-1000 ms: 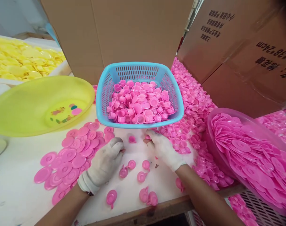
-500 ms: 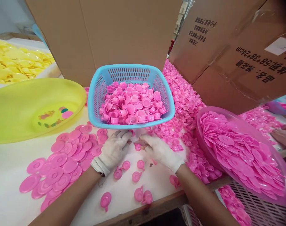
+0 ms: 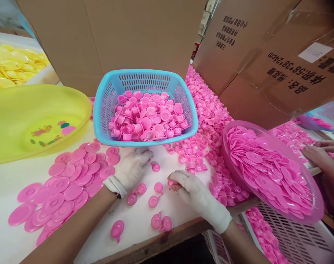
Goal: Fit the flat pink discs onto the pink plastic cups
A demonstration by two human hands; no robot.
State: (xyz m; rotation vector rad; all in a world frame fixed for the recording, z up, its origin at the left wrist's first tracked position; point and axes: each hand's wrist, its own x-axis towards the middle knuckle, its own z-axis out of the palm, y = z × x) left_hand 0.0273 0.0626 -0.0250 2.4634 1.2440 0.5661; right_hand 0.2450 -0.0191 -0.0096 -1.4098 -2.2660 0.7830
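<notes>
White fingerless-tipped gloves cover both hands. My right hand (image 3: 195, 194) is closed on a small pink toy cup (image 3: 171, 183), pinched between thumb and fingers above the white table. My left hand (image 3: 131, 167) rests just below the front rim of a blue basket (image 3: 145, 143), its fingers bent together; whatever is under them is hidden. Pink toy cups and saucers (image 3: 146, 123) lie mixed in that basket. Between my hands sits a loose pink cup (image 3: 156, 167), with several more nearer the table's front edge. Left of my left hand spreads a pile of flat pink saucers (image 3: 65, 187).
A yellow basin (image 3: 7, 150) stands at left. Heaped pink cups (image 3: 208, 113) run back along the right. A pink basin (image 3: 316, 205) full of saucers tilts over the front edge (image 3: 167, 240). Cardboard boxes (image 3: 145, 33) stand behind. Another person's hands (image 3: 318, 154) show at far right.
My right hand has moved toward the front edge, away from the basket, and now pinches a cup. My left hand stays near the basket. The whole view has shifted slightly.
</notes>
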